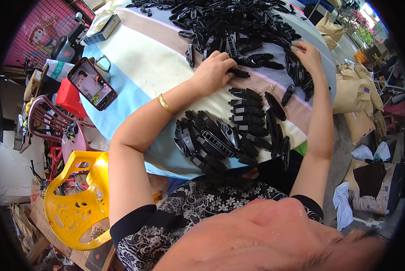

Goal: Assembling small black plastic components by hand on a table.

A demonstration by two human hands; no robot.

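My left hand (pixel 213 73) is closed near the middle of the table, with fingers curled around a dark, narrow black plastic piece (pixel 241 73) whose end sticks out to the right. My right hand (pixel 310 58) is at the right edge of a big heap of black plastic pieces (pixel 238 22). Its thumb and fingertips are pinched together; what is between them I cannot make out. Nearer to me, similar curved black pieces lie in a neat stacked row (pixel 247 113). To the left of that row is a looser cluster (pixel 207 140), some pieces with ladder-like slots.
A striped cloth (pixel 143 45) covers the table. On its left side lie a phone (pixel 94 83) with a lit screen, a glass mug (pixel 104 63) and a tissue box (pixel 102 30). A yellow plastic chair (pixel 78 203) stands at left; brown paper sacks (pixel 353 92) are at right.
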